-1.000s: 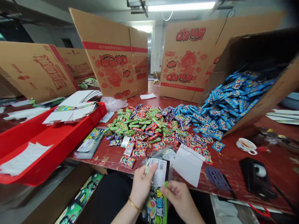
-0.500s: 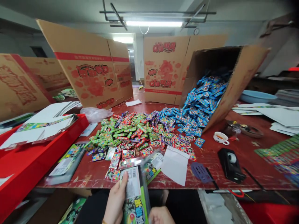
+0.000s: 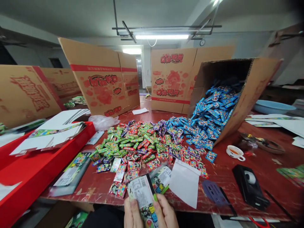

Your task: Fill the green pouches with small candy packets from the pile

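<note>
Both hands meet at the bottom middle of the view, just below the table's front edge. My left hand [image 3: 131, 212] and my right hand [image 3: 167, 214] pinch the two sides of a printed packet [image 3: 143, 198] with a white barcode label on top and green artwork below. Only the fingertips show. Right beyond the packet lies a heap of small candy packets [image 3: 144, 142] in green, red and purple. A white paper bag [image 3: 184, 182] lies flat to the right of the packet.
A tipped carton [image 3: 247, 91] spills blue packets [image 3: 209, 114] onto the red table [image 3: 223, 171]. A red tray [image 3: 40, 167] with white card sheets sits left. Printed cartons [image 3: 102, 82] stand behind. A tape dispenser [image 3: 249, 185], small cup [image 3: 235, 152] and purple scoop [image 3: 213, 191] lie right.
My hands have dropped toward the bottom edge and closed in on the packet from both sides. The view has tilted up and swung slightly right.
</note>
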A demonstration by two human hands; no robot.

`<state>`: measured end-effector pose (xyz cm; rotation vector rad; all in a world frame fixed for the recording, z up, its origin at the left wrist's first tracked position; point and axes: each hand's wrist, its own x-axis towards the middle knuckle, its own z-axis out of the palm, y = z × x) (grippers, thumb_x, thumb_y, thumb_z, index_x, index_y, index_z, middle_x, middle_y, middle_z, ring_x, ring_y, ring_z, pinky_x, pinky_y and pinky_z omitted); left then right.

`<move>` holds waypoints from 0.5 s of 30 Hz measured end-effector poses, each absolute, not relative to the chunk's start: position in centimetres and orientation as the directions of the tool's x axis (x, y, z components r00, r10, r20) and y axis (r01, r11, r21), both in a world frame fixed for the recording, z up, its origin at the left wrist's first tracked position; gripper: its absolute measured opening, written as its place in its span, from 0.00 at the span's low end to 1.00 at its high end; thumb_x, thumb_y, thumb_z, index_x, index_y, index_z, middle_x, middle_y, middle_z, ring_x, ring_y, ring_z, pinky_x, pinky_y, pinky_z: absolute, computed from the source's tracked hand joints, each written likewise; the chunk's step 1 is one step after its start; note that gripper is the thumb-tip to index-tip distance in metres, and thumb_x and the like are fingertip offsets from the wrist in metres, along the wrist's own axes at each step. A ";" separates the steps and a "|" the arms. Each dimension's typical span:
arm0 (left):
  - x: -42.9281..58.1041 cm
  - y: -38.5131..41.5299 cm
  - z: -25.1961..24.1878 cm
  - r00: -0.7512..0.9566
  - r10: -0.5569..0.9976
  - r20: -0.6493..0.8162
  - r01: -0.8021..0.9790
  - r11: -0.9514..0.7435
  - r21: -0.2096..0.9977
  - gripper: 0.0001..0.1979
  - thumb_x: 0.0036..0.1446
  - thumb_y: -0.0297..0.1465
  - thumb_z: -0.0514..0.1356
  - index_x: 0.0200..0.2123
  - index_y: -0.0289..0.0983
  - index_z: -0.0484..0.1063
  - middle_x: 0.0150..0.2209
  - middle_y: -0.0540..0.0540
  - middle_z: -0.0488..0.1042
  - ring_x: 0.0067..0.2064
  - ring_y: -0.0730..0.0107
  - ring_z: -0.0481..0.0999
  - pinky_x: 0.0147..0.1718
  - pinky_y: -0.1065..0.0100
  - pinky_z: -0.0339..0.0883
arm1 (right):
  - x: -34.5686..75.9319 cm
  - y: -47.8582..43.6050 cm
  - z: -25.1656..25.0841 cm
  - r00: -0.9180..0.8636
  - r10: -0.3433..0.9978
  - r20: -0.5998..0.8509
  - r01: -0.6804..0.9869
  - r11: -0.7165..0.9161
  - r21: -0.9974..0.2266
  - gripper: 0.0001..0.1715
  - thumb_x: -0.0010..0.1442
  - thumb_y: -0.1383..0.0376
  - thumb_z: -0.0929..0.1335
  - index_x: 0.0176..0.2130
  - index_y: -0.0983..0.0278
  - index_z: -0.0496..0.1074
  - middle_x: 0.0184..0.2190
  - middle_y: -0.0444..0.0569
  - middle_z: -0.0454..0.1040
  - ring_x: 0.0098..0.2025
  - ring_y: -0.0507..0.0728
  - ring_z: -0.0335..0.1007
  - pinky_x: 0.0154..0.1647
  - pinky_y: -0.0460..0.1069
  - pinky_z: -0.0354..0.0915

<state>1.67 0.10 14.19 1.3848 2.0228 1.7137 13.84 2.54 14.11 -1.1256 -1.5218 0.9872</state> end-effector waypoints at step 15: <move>-3.6 -1.9 20.4 -0.129 0.991 -0.044 0.627 0.116 0.770 0.17 0.56 0.47 0.54 0.36 0.40 0.71 0.35 0.45 0.78 0.38 0.60 0.77 0.37 0.69 0.69 | 13.3 20.1 24.7 -0.166 0.926 0.338 0.131 0.360 -0.924 0.07 0.57 0.70 0.65 0.34 0.70 0.73 0.38 0.45 0.71 0.46 0.55 0.66 0.47 0.48 0.59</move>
